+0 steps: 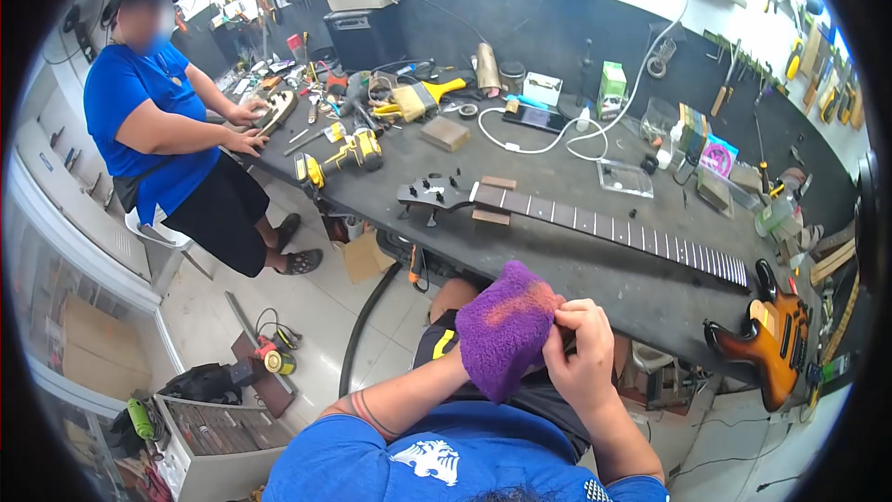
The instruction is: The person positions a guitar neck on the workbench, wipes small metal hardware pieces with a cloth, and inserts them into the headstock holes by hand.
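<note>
A purple cloth with an orange-brown patch hangs in front of my body, beyond the bench's front edge. It covers my left hand, whose fingers are hidden under it. My right hand pinches the cloth's right edge between thumb and fingers. On the dark workbench ahead lies a guitar neck with a black headstock at its left end, resting on small wooden blocks. A sunburst guitar body is at the bench's right end, near the neck's other end.
At the far left a co-worker in blue handles a wooden piece. A yellow drill, a wide brush, a wooden block and a white cable lie across the bench. A drawer cabinet stands lower left.
</note>
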Action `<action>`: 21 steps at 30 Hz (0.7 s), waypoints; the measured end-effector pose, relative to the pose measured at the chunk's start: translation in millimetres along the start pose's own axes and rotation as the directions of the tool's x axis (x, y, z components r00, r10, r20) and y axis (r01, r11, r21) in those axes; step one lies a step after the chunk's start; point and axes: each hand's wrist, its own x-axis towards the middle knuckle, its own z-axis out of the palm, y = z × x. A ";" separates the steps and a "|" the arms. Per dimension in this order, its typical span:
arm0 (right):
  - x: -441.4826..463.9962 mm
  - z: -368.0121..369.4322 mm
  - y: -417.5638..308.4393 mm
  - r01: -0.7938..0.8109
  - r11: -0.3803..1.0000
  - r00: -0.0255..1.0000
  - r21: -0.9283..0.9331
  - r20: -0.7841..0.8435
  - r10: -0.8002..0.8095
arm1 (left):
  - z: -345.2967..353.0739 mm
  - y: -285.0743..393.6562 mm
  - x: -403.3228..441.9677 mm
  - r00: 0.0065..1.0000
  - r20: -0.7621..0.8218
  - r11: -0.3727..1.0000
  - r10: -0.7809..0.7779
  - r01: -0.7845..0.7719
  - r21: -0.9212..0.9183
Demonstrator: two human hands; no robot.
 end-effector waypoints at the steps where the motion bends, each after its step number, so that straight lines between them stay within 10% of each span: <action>1: 1.4 -0.5 0.7 0.015 1.000 1.000 -0.011 0.026 -0.015 | -3.2 -3.5 -1.4 0.999 0.021 0.994 0.047 -0.049 0.098; 7: -3.6 4.7 1.1 0.024 0.997 0.995 -0.075 0.094 -0.017 | -4.4 15.1 -2.9 0.999 -0.029 0.999 -0.030 0.031 0.016; 12: 4.9 -0.8 -0.2 0.119 0.988 0.989 -0.100 0.102 -0.109 | 11.0 18.8 -5.4 0.937 -0.063 0.706 -0.344 0.214 -0.675; 21: -0.5 -10.5 4.1 -0.079 0.997 0.990 -0.024 0.116 0.082 | 0.3 10.8 5.4 0.992 -0.039 0.964 -0.117 0.104 -0.243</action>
